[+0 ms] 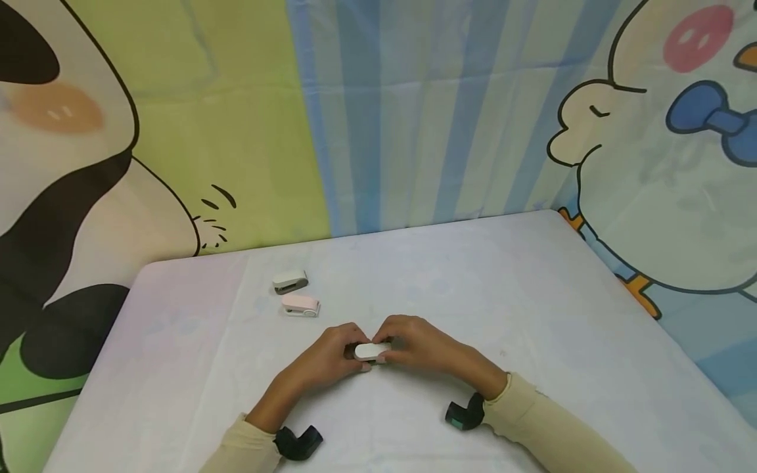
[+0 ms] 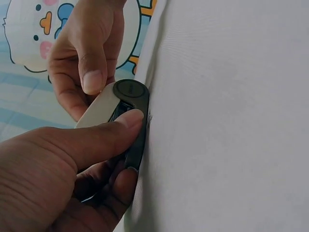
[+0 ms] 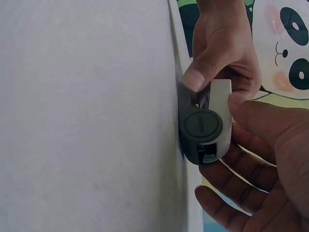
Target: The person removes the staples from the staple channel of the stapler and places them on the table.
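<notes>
While the left hand pinches the grey base and the right hand grips the hinged end, the stapler sits between them on the table, its long axis running from hand to hand.

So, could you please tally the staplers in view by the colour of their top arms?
White-topped: 2, the held stapler and the rear stapler
Pink-topped: 1, the pink stapler
Total: 3
</notes>
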The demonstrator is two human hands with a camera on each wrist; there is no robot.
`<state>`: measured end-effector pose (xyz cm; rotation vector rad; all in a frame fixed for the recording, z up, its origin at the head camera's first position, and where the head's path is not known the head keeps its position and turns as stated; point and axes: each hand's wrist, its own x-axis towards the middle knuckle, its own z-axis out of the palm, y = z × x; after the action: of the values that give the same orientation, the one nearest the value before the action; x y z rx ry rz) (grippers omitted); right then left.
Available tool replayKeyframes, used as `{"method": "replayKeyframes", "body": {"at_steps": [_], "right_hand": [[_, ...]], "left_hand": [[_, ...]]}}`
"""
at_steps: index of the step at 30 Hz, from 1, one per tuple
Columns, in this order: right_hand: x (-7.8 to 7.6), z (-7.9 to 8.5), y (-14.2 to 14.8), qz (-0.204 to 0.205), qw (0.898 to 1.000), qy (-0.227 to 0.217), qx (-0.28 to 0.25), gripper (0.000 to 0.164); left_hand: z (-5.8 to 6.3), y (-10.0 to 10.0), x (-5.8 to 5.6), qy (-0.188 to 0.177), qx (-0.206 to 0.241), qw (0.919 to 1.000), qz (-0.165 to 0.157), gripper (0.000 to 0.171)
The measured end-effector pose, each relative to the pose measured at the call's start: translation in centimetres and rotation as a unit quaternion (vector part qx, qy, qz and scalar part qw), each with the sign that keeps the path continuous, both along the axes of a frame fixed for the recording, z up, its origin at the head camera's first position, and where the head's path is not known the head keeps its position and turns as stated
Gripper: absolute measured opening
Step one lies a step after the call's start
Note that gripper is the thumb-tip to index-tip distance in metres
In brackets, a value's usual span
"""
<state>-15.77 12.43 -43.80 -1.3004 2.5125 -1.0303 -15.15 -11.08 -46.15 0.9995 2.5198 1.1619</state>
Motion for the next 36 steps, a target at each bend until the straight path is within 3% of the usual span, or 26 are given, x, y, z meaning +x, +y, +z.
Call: {"method": "replayKeyframes", "body": {"at_steps": [5, 11, 21, 32, 36], "right_hand": [[0.6, 0.3, -0.7, -0.019, 0.998, 0.045, 0.047, 0.027], [1.0, 0.8, -1.3, -0.033, 0.995, 0.075, 0.063, 0.028], [1.5, 0.6, -2.3, -0.053, 0.982, 0.149, 0.099, 0.028], [1.6, 0.1, -1.9, -0.031, 0.984, 0.162, 0.071, 0.023], [1.4, 0.2, -1.5, -0.033, 0.989, 0.14, 0.036, 0.021]], "left_hand": [[-0.1, 0.0, 0.0, -0.013, 0.006, 0.9999, 0.008, 0.02], [-0.2, -0.1, 0.0, -0.031, 0.011, 0.9992, 0.02, 0.022], [-0.5, -0.1, 0.1, -0.014, 0.005, 0.9997, 0.017, 0.023], [-0.6, 0.4, 0.2, -0.032, 0.028, 0.9984, 0.038, 0.026], [-0.7, 0.4, 0.3, -0.037, 0.043, 0.9971, 0.051, 0.026]]}}
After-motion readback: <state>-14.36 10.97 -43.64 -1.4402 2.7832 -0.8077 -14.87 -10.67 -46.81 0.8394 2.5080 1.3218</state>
